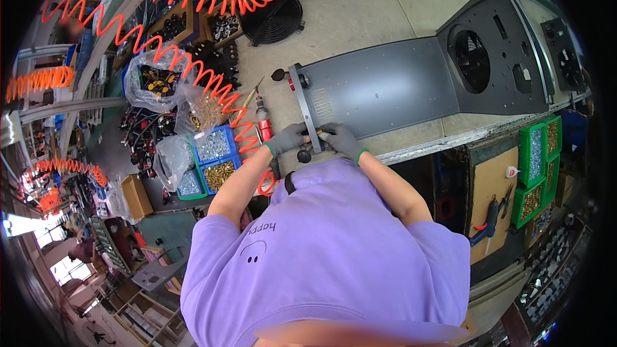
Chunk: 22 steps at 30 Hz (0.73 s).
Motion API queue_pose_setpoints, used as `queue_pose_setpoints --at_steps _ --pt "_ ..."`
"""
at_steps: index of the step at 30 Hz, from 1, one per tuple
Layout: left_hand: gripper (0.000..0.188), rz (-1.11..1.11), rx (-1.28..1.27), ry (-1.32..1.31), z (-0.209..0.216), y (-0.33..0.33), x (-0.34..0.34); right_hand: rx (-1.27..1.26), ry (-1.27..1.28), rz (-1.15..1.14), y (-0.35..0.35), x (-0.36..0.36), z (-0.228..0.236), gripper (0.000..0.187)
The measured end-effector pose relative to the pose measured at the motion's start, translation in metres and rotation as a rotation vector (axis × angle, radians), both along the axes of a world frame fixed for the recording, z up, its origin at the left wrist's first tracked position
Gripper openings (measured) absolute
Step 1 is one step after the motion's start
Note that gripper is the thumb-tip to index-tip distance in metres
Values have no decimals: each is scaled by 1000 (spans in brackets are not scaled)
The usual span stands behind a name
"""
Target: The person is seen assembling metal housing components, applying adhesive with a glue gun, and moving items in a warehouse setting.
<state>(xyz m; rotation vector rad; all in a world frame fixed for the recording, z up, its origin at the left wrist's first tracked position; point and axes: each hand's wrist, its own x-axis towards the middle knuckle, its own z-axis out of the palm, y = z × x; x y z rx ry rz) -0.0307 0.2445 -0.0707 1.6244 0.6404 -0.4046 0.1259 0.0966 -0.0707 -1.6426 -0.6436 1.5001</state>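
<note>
A grey sheet-metal housing point(385, 87) lies lengthwise on the bench, with a round black fan point(472, 61) in its raised right end. Across its left end runs a narrow grey end plate point(307, 109) with black round feet or knobs near its ends. My left hand point(289, 139), in a grey glove, is closed at the near part of this plate, on its left side. My gloved right hand point(342, 140) is on the plate's other side, by the housing's near corner, fingers bent together at the plate. Whatever small piece lies between the fingertips is too hidden to name.
A red air screwdriver point(263, 122) lies left of my left hand, by an orange coiled hose point(218, 83). Blue bins point(215, 148) of screws stand at the left, green bins point(532, 154) at the right. A black fan grille point(273, 19) lies farther back.
</note>
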Motion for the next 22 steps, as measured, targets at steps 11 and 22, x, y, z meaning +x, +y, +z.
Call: queue_pose_setpoints --at_steps 11,22 --pt "48 345 453 305 20 -32 -23 -237 119 72 9 1 -16 22" --pt "56 110 583 350 33 -49 -8 184 -269 -63 -8 -13 -26 25"
